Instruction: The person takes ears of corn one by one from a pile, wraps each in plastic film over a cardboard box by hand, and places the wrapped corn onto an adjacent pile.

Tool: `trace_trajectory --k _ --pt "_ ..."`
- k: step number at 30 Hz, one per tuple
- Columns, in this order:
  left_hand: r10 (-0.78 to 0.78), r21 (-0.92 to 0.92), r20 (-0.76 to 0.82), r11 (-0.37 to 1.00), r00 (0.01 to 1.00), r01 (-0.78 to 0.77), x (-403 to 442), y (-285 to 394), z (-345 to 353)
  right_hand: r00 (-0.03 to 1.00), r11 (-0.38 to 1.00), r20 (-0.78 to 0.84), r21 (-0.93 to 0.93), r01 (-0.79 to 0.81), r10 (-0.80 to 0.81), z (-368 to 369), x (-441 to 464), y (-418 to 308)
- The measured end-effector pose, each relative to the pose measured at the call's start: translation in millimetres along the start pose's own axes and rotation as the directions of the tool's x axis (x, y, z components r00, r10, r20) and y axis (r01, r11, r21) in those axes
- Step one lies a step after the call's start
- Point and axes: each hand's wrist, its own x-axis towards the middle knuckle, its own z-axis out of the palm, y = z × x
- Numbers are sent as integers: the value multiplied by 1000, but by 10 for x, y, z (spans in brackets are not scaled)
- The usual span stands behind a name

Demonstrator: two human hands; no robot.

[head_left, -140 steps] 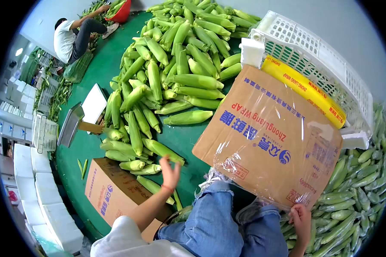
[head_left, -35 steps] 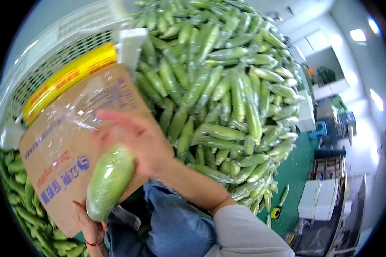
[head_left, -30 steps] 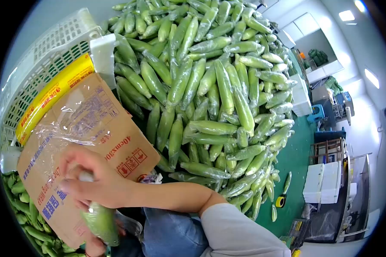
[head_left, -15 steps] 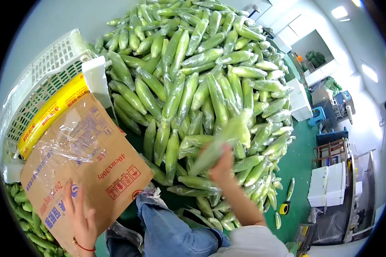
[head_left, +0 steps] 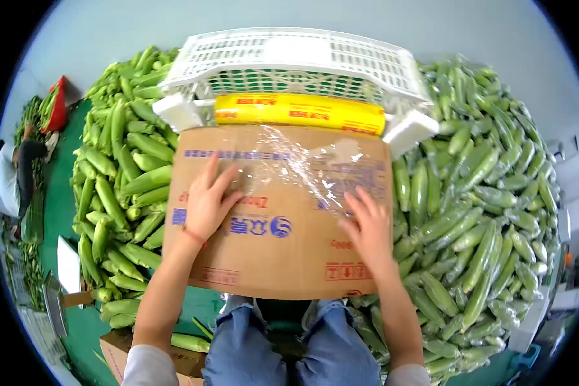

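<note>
A flat cardboard sheet (head_left: pixel 289 257) with blue and red print lies over my knees. My left hand (head_left: pixel 207 201) rests on its left part, fingers spread, holding nothing. On the right part is my right hand (head_left: pixel 368 230), fingers apart and also bare, beside a crumpled strip of clear cling film (head_left: pixel 299 170) on the cardboard. Along the far edge runs a yellow cling film roll (head_left: pixel 299 112), held between two white blocks. Behind it a white plastic crate (head_left: pixel 302 48) lies on its side.
Unwrapped green ears of corn (head_left: pixel 132 167) are heaped on the left, film-wrapped ears of corn (head_left: pixel 476 238) on the right. Another person (head_left: pixel 16 170) is at the far left near a red container (head_left: pixel 56 106). An open cardboard box (head_left: pixel 116 354) stands low at left.
My view has swung left from the wrapped pile to the cardboard. My right hand has let go of a wrapped ear of corn and come back over the sheet.
</note>
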Motion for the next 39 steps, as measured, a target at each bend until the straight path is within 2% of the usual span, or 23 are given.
trace_trajectory --k 3,5,6,8,11,16,18,19,21,22,23,24,25,27,28,29,30,32,34,35,36,37,39 --pt "407 -264 53 886 912 -381 247 -457 148 977 918 157 346 -192 145 115 298 62" --pt "134 -235 110 966 985 -105 57 -293 -68 892 744 332 502 -441 305 121 48 231" --pt "167 -314 -39 934 985 -171 -45 -331 -210 860 598 345 618 -510 377 -250 63 -34" --pt "194 -256 -50 946 980 -200 -440 -367 -537 887 631 297 624 -461 354 -382 -343 360" --pt "272 -286 7 923 962 -259 -1230 -254 -801 704 709 658 362 -606 267 -724 -772 224" --pt "50 -364 -33 930 998 -58 -2316 16 -647 553 594 792 322 -738 258 -594 -1013 -129" --pt "-289 -236 -83 935 954 263 -2736 -197 -474 562 570 790 352 -742 244 -444 -1126 -96" --pt "-632 -257 -202 771 748 582 -2878 -412 -271 556 550 798 364 -752 233 -449 -1107 -88" --pt "-864 -254 -371 448 341 857 -3128 -1179 231 544 501 811 386 -775 216 -450 -1076 -91" --pt "-891 -276 -402 339 212 899 -3283 -1574 522 528 506 823 371 -778 209 -450 -1068 -88" --pt "-963 -360 -236 -41 -134 932 -3238 -1815 654 511 510 834 353 -784 208 -455 -1054 -83" --pt "-956 -535 -50 -218 -288 816 -3447 -2185 920 491 511 844 331 -794 216 -477 -1054 -77" --pt "-888 -403 -39 -405 -458 821 -3348 -2267 958 503 515 840 345 -785 205 -474 -1063 -76" --pt "-989 -762 10 -106 -151 639 -3613 -2458 1144 517 521 830 353 -777 209 -494 -1087 -89" --pt "-981 -824 91 -172 -173 540 -3413 -2252 933 513 537 827 331 -776 230 -538 -1079 -118" --pt "-903 -844 376 -426 -206 327 -3134 -2034 567 513 549 821 316 -773 250 -550 -1042 -174" --pt "-930 -928 348 -359 -116 102 -2854 -1771 325 513 560 817 304 -770 262 -534 -1010 -216" --pt "-950 -940 298 -275 96 200 -2695 -1438 -143 545 603 792 299 -739 275 -517 -980 -254" --pt "-977 -857 -27 132 214 497 -2083 -702 -631 583 644 766 306 -701 270 -517 -1041 -285" --pt "-868 -767 29 298 495 568 -1903 -506 -892 614 656 741 324 -681 272 -496 -1055 -297" --pt "-721 -640 -26 545 693 542 -1756 -375 -993 647 666 712 345 -661 273 -485 -1064 -322" --pt "-365 -173 -158 925 918 338 -1386 -140 -1177 674 742 683 291 -604 281 -496 -1060 -366" --pt "-109 -90 66 989 992 115 -980 292 -1182 722 857 626 163 -490 294 -518 -1059 -473"
